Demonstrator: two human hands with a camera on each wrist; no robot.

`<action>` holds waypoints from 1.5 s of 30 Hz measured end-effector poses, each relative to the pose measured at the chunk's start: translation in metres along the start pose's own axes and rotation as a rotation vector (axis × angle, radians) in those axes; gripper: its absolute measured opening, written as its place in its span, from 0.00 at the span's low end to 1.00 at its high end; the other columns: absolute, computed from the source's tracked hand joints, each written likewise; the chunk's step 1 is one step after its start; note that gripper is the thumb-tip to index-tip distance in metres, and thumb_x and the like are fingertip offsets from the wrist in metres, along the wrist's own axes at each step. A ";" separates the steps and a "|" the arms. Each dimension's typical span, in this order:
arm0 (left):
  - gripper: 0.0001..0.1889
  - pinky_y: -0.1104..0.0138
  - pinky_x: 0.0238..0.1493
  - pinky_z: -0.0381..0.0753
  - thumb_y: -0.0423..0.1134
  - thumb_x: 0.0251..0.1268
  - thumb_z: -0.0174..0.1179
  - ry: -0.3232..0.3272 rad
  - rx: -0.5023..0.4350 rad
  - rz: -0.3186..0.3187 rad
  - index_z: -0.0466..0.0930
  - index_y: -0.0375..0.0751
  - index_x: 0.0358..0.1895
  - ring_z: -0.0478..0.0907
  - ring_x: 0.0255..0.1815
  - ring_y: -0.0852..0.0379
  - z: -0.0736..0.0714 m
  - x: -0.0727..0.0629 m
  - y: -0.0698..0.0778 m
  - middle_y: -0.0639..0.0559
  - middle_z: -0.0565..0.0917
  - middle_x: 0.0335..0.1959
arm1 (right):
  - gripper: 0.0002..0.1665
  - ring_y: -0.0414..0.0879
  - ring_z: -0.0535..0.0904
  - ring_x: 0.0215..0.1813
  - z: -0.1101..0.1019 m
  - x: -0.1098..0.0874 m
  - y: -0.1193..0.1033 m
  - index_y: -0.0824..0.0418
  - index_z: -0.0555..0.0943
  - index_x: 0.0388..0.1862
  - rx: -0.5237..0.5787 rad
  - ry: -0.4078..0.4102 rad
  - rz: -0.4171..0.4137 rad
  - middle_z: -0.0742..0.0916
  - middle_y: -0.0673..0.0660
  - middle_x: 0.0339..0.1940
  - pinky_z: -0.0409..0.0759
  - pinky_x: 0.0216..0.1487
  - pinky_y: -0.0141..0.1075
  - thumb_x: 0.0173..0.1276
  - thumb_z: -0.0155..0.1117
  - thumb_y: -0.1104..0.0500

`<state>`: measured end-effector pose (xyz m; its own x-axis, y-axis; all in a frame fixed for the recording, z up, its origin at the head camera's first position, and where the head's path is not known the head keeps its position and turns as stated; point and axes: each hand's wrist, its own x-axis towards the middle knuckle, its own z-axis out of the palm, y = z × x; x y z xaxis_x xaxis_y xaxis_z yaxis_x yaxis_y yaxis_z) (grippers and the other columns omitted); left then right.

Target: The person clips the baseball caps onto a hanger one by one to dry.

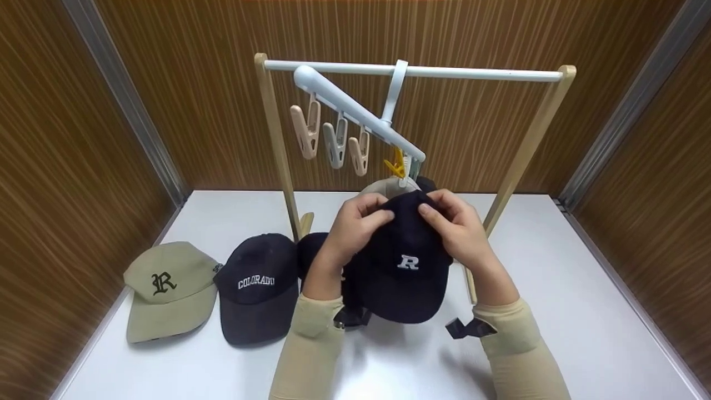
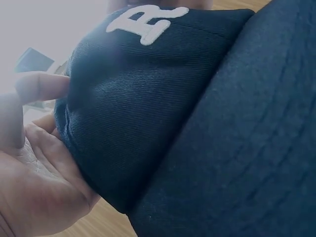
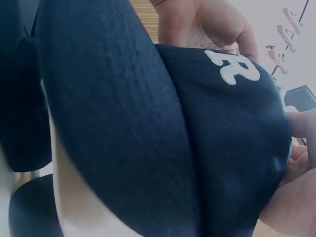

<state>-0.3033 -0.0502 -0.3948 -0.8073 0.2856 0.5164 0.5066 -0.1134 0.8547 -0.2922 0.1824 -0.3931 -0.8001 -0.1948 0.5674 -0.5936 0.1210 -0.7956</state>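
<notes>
Only the head view takes in the whole dark cap [image 1: 402,291] in front of the hanger [image 1: 355,111], its crown pinched between thumb and fingers of both the left hand [image 1: 358,225] and the right hand [image 1: 458,228]. The two wrist views show the stitched rows on its brim, which the head view does not resolve. The head view alone shows the khaki cap [image 1: 172,294] and the COLORADO cap [image 1: 258,305] on the table [image 1: 555,333]. The hanger carries clips, including a yellow clip [image 1: 397,165]; a beige cap [image 1: 380,188] sits below, partly hidden.
</notes>
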 end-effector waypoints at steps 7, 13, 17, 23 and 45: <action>0.05 0.65 0.42 0.78 0.30 0.74 0.65 0.005 0.021 0.002 0.87 0.30 0.43 0.79 0.34 0.57 -0.008 0.000 -0.002 0.55 0.84 0.32 | 0.07 0.46 0.84 0.38 0.006 0.004 0.003 0.73 0.83 0.49 0.004 -0.008 -0.019 0.87 0.58 0.38 0.83 0.40 0.33 0.83 0.64 0.67; 0.05 0.64 0.44 0.80 0.29 0.74 0.64 0.014 0.034 -0.009 0.87 0.29 0.44 0.81 0.36 0.56 -0.010 -0.001 -0.003 0.54 0.85 0.34 | 0.06 0.46 0.83 0.38 0.011 0.007 0.004 0.71 0.85 0.49 -0.011 0.006 -0.021 0.87 0.58 0.39 0.82 0.40 0.33 0.83 0.66 0.66; 0.06 0.64 0.45 0.81 0.30 0.75 0.64 0.022 0.042 -0.022 0.87 0.30 0.45 0.82 0.37 0.55 -0.011 -0.002 -0.003 0.53 0.86 0.35 | 0.06 0.47 0.83 0.38 0.014 0.009 0.004 0.70 0.85 0.50 -0.007 0.021 -0.007 0.87 0.58 0.39 0.81 0.40 0.33 0.83 0.67 0.66; 0.05 0.64 0.45 0.80 0.30 0.78 0.64 0.021 0.050 -0.015 0.86 0.30 0.46 0.81 0.37 0.55 -0.014 -0.003 -0.002 0.53 0.85 0.35 | 0.06 0.47 0.82 0.39 0.018 0.012 0.007 0.69 0.86 0.49 -0.013 0.040 -0.002 0.87 0.57 0.38 0.81 0.40 0.33 0.83 0.68 0.64; 0.07 0.64 0.44 0.81 0.37 0.79 0.70 0.085 0.092 0.015 0.88 0.35 0.44 0.82 0.38 0.55 -0.013 0.000 -0.007 0.53 0.86 0.35 | 0.07 0.47 0.83 0.38 0.023 0.020 0.009 0.67 0.86 0.50 -0.078 0.007 -0.043 0.88 0.56 0.37 0.81 0.40 0.33 0.83 0.68 0.62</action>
<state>-0.3106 -0.0617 -0.4001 -0.8202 0.2028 0.5350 0.5412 -0.0285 0.8404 -0.3113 0.1571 -0.3941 -0.7739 -0.1947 0.6027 -0.6325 0.1880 -0.7514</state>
